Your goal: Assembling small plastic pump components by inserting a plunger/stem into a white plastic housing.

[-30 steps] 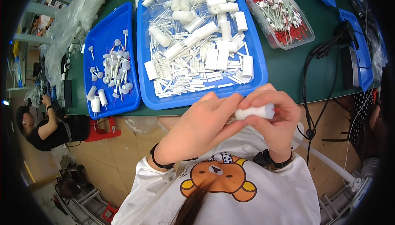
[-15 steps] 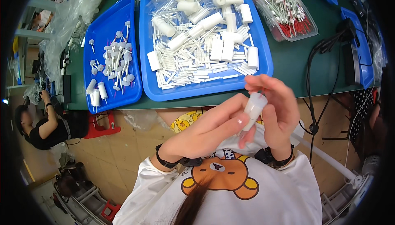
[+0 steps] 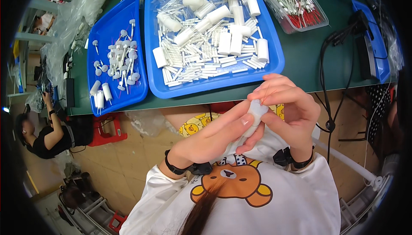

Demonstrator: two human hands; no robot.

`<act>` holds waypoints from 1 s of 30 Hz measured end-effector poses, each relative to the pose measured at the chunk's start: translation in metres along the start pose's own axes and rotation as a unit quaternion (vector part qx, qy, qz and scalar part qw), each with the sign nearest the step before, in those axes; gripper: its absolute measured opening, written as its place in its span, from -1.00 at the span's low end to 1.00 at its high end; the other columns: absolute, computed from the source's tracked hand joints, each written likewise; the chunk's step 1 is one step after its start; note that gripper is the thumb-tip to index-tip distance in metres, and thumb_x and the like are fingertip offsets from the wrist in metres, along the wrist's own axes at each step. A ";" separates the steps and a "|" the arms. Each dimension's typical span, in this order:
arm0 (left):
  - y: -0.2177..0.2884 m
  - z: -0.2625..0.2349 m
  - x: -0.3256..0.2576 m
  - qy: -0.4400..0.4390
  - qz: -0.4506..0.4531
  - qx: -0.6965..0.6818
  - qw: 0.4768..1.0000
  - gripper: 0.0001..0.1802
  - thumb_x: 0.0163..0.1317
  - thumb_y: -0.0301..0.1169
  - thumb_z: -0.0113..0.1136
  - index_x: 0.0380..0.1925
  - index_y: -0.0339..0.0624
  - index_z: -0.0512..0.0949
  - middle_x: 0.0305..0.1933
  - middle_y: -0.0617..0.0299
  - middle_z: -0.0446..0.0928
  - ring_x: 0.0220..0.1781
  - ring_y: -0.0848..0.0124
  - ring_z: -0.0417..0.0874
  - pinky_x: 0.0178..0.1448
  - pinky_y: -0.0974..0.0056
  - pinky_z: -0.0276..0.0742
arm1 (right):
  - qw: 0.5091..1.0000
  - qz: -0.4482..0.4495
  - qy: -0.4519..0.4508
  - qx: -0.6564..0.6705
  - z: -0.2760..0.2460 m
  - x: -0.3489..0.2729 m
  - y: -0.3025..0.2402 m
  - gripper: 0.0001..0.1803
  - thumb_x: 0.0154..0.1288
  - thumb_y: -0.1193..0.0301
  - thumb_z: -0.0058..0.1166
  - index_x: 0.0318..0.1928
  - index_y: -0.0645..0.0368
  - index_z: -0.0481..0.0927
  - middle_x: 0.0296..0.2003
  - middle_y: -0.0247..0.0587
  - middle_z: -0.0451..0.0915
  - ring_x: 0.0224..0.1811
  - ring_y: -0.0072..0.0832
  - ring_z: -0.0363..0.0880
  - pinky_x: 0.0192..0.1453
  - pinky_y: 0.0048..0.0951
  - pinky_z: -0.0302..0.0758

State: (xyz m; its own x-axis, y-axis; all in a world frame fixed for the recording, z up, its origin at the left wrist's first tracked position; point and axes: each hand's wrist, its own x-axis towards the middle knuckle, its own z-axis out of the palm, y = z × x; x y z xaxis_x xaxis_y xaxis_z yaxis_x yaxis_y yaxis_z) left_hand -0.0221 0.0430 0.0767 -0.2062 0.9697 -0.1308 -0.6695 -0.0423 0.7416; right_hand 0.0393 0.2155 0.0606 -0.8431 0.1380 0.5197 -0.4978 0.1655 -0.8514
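Observation:
A white plastic cylinder with a translucent, domed end (image 3: pixel 257 108) is held in front of my chest, just off the table's near edge. Fine red wires (image 3: pixel 267 94) come out of that end and run across my right fingers. My left hand (image 3: pixel 219 136) is closed round the cylinder's body, thumb along its side. With thumb and fingertips, my right hand (image 3: pixel 296 110) grips the domed end. Fingers cover much of the cylinder. Beyond my hands, a large blue tray (image 3: pixel 180 91) carries many white cylinders and thin white rods.
At left, a smaller blue tray (image 3: pixel 124 106) contains capped white stems and several cylinders. A clear box (image 3: pixel 324 23) of red-and-white wire leads stands at the far right. Black cables (image 3: pixel 328 89) hang over the table's right edge. A person in black (image 3: pixel 51 134) is at the far left.
My right hand has closed in on the cylinder's end, its fingers now bent over it. The cylinder has shifted slightly left and down, and the red wires show more clearly.

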 end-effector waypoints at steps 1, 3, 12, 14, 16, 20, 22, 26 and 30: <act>-0.001 0.001 -0.001 0.002 -0.001 -0.006 1.000 -0.53 0.46 -0.28 -0.43 0.28 -0.25 -0.01 -0.43 0.29 0.26 -0.50 0.59 0.24 -0.34 0.49 0.25 | 1.000 -0.003 -0.001 -0.016 0.000 0.000 -0.001 -0.69 -0.13 0.66 0.29 -0.27 0.27 0.58 -0.27 -0.12 0.65 -0.19 -0.33 0.60 0.02 -0.25 0.43; -0.002 0.004 -0.002 0.007 -0.004 -0.018 1.000 -0.54 0.46 -0.30 -0.44 0.28 -0.26 0.00 -0.42 0.29 0.27 -0.49 0.59 0.25 -0.33 0.50 0.25 | 0.999 -0.003 -0.016 -0.051 -0.002 -0.001 -0.004 -0.69 -0.13 0.64 0.30 -0.27 0.26 0.58 -0.28 -0.14 0.65 -0.21 -0.35 0.60 0.02 -0.26 0.42; -0.025 0.008 -0.003 0.146 0.023 0.142 0.979 -0.51 0.28 -0.59 -0.09 0.21 -0.25 0.14 -0.27 0.33 0.32 -0.23 0.62 0.34 -0.15 0.48 0.31 | 0.981 0.021 -0.059 -0.181 0.005 -0.020 -0.013 -0.71 -0.10 0.58 0.31 -0.26 0.20 0.64 -0.23 -0.23 0.65 -0.13 -0.36 0.57 0.05 -0.20 0.39; -0.030 0.004 -0.007 0.146 -0.008 0.094 0.985 -0.47 0.18 -0.65 -0.01 0.18 -0.24 0.17 -0.22 0.33 0.33 -0.16 0.62 0.34 -0.10 0.47 0.31 | 0.984 0.038 -0.076 -0.157 0.006 -0.031 -0.006 -0.72 -0.08 0.56 0.30 -0.25 0.22 0.65 -0.22 -0.22 0.64 -0.03 -0.32 0.53 0.08 -0.21 0.39; -0.039 -0.006 -0.011 0.126 -0.023 0.052 0.990 -0.48 0.16 -0.65 0.01 0.15 -0.23 0.19 -0.19 0.33 0.33 -0.14 0.60 0.34 -0.07 0.46 0.31 | 0.986 0.078 -0.067 -0.130 0.011 -0.043 -0.004 -0.70 -0.06 0.57 0.28 -0.22 0.24 0.64 -0.20 -0.19 0.63 -0.03 -0.27 0.53 0.10 -0.25 0.38; -0.069 -0.032 -0.012 0.044 0.017 -0.077 0.996 -0.63 0.27 -0.54 -0.08 0.09 -0.22 0.23 -0.19 0.31 0.35 -0.16 0.54 0.37 -0.05 0.40 0.32 | 0.985 0.125 -0.086 -0.080 0.011 -0.052 -0.001 -0.62 -0.02 0.57 0.25 -0.10 0.27 0.59 -0.11 -0.15 0.58 0.00 -0.24 0.51 0.12 -0.31 0.39; -0.074 -0.029 -0.007 0.057 0.018 -0.106 0.993 -0.69 0.32 -0.49 -0.13 0.06 -0.21 0.24 -0.19 0.30 0.35 -0.17 0.52 0.37 -0.05 0.37 0.32 | 0.982 0.180 -0.029 -0.046 0.015 -0.066 0.006 -0.55 0.03 0.54 0.24 0.01 0.26 0.50 -0.05 -0.16 0.55 0.01 -0.29 0.51 0.11 -0.33 0.40; -0.074 -0.020 -0.001 0.128 -0.013 -0.141 0.982 -0.76 0.39 -0.40 -0.15 0.00 -0.21 0.27 -0.21 0.28 0.35 -0.19 0.51 0.35 -0.06 0.35 0.31 | 0.883 0.393 0.101 0.235 0.027 -0.085 0.012 -0.43 0.14 0.42 0.23 0.15 0.23 0.33 -0.02 -0.24 0.50 0.00 -0.48 0.49 0.03 -0.43 0.44; -0.091 -0.028 0.000 0.083 0.006 -0.237 0.968 -0.76 0.42 -0.32 -0.15 -0.02 -0.19 0.29 -0.21 0.29 0.34 -0.21 0.53 0.34 -0.09 0.38 0.29 | 0.741 0.572 0.068 0.347 0.032 -0.079 0.014 -0.53 0.20 0.34 0.21 0.05 0.20 0.35 -0.19 -0.35 0.48 -0.14 -0.69 0.45 -0.13 -0.57 0.40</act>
State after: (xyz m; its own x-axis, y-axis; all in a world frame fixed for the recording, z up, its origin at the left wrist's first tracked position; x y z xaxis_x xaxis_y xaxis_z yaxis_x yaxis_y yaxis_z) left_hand 0.0189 0.0404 -0.0086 -0.3017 0.9180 -0.2573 -0.9102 -0.1970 0.3642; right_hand 0.0930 0.1760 0.0055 -0.7894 -0.0935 -0.6068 0.5005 -0.6704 -0.5478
